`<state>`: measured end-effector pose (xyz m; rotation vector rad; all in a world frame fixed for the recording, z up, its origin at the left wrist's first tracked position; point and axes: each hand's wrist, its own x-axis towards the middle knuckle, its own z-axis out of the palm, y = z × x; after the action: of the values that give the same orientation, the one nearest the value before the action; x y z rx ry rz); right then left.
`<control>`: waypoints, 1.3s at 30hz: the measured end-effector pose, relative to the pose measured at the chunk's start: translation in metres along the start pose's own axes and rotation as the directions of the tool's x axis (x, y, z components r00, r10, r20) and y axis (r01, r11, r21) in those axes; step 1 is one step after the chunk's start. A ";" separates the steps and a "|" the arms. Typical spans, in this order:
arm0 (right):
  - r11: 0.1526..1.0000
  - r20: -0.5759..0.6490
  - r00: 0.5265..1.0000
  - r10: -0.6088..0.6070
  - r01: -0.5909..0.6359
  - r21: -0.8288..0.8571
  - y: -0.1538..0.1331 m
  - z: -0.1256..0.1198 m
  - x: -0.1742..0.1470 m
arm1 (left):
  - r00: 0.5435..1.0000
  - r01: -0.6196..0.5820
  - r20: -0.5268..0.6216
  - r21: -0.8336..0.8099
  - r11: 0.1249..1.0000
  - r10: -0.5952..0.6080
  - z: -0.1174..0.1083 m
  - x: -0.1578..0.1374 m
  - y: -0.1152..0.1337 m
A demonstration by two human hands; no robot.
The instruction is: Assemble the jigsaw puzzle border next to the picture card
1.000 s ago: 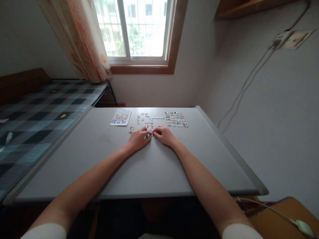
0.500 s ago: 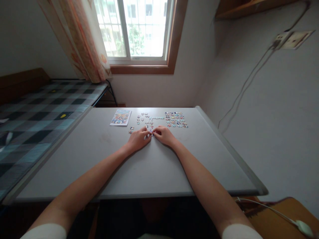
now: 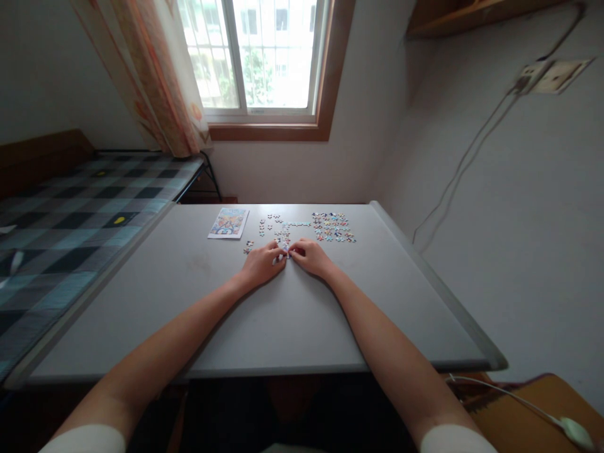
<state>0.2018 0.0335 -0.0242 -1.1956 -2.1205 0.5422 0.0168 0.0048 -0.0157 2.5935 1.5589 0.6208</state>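
Observation:
My left hand (image 3: 264, 261) rests on the white table with its fingers closed at the lower end of a joined strip of jigsaw puzzle pieces (image 3: 285, 234). From the other side, my right hand (image 3: 309, 256) pinches at the same end, its fingertips on a small puzzle piece (image 3: 289, 255). Both hands partly cover that piece. The joined pieces form a corner, with a pale row (image 3: 298, 224) running right from the top. Several loose puzzle pieces (image 3: 262, 226) lie left of the strip, and a small group (image 3: 248, 246) sits beside my left hand.
Rows of loose puzzle pieces (image 3: 334, 226) lie at the back right of the table (image 3: 217, 340). A printed picture sheet (image 3: 229, 223) lies at the back left. A bed (image 3: 94, 201) stands along the left, a wall with a hanging cable (image 3: 455, 176) on the right.

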 end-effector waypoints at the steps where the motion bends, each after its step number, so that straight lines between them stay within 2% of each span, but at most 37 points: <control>1: 1.000 -0.001 1.000 -0.001 0.001 0.000 0.000 0.000 0.000 | 1.000 -0.003 -0.002 -0.001 1.000 0.003 0.000 0.000 0.000; 39: 1.000 0.000 1.000 -0.014 0.014 -0.001 0.002 0.001 0.000 | 1.000 -0.015 -0.017 -0.018 1.000 0.015 0.001 0.000 -0.001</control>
<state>0.2026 0.0345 -0.0259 -1.1802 -2.1277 0.5344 0.0160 0.0058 -0.0168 2.5959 1.5329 0.6571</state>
